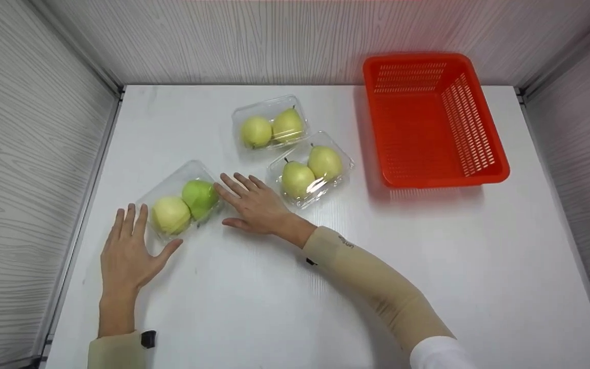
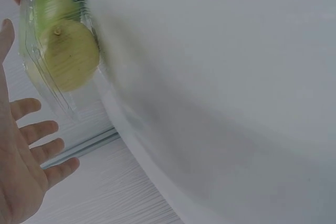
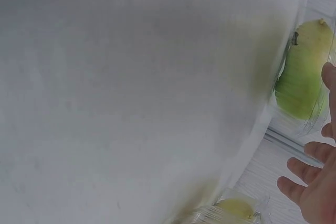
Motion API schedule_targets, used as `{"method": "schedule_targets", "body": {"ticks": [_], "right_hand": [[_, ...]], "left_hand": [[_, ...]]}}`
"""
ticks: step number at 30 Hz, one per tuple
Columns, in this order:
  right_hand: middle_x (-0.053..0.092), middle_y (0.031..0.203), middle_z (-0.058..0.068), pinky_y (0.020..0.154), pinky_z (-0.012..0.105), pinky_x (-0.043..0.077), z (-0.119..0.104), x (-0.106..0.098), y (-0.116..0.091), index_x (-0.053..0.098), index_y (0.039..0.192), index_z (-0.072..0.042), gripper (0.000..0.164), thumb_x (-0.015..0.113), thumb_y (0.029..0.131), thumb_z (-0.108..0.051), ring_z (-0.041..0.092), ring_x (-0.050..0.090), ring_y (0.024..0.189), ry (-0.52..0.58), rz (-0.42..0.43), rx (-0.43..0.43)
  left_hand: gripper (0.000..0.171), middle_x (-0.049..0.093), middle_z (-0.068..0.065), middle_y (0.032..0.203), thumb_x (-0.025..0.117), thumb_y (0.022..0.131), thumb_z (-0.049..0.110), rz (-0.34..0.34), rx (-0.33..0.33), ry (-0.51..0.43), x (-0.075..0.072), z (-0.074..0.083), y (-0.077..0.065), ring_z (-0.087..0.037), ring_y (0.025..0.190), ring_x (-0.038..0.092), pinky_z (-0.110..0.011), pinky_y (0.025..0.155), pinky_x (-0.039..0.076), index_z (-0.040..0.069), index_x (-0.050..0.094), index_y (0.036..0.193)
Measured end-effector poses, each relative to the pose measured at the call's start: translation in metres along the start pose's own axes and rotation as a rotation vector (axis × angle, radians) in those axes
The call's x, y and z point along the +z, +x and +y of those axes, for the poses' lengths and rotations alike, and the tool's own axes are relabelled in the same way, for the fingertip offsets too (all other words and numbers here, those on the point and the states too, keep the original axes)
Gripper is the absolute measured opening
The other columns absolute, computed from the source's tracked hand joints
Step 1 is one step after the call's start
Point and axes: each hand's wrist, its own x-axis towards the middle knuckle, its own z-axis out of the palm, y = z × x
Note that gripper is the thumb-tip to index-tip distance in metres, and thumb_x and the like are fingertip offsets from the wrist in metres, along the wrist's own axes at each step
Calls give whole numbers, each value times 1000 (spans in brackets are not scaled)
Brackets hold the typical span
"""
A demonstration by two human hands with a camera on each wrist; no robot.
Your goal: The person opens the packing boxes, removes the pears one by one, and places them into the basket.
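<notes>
The head view shows a clear box (image 1: 182, 173) on the left part of the white desk (image 1: 244, 307), its long axis slanting from near left to far right. Inside, a pale yellow pear (image 1: 170, 215) sits at the near-left end and a green pear (image 1: 199, 198) at the far-right end, side by side. The left hand (image 1: 128, 256) is beside the box's near-left end, fingers straight, thumb spread, gripping nothing. The right hand (image 1: 259, 205) is by the opposite end, its fingers also extended and ungripping; whether they touch the plastic I cannot tell. To the right, a second clear box (image 1: 320, 192) slants the same way and holds two yellow pears, stems toward the back. Just behind it, a third box (image 1: 261, 108) lies more nearly crosswise, also with two yellow pears. At the back right, a red basket (image 1: 413, 128) stands open side up, its long axis running front to back.
</notes>
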Motion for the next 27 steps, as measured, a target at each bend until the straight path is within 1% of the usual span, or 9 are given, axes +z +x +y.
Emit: {"method": "schedule_targets", "body": {"ticks": [3,6,12,14,23,27], "right_hand": [[18,179,2,135,44,32,-1,1,4,13,171,-23,83,37,107,-69,26,28,164,6,6,-9],[22,178,1,133,43,35,-1,2,6,15,170,-23,81,39,107,-67,25,30,163,4,19,-15],[30,176,0,131,41,40,3,3,4,20,170,-21,78,41,108,-65,24,35,161,-30,43,-31],[31,175,0,130,41,41,3,3,3,21,169,-21,78,41,108,-64,24,37,160,-33,54,-38],[39,171,-1,126,41,45,2,6,-5,27,167,-20,74,45,108,-61,23,42,157,-43,106,-57],[44,169,-1,124,40,47,1,8,-10,32,166,-19,72,46,108,-60,23,46,155,-58,139,-57]], "left_hand": [[105,41,-31,163,76,83,65,-11,-8,9,-2,-1,0,-55,154,34,-70,123,37,1,41,159],[103,43,-31,161,75,84,64,-6,-4,17,-3,-2,1,-55,152,36,-70,122,39,1,44,157],[98,44,-31,161,75,84,63,-2,-3,8,2,1,3,-55,152,37,-71,120,40,0,48,154],[97,45,-31,161,75,84,62,2,-4,9,2,1,3,-55,152,37,-71,120,40,0,49,154],[92,49,-31,157,79,81,54,63,41,2,3,1,4,-55,148,43,-70,114,47,-1,53,150],[91,51,-32,155,81,80,52,79,67,6,5,2,6,-56,146,44,-70,113,48,-1,53,149]]}}
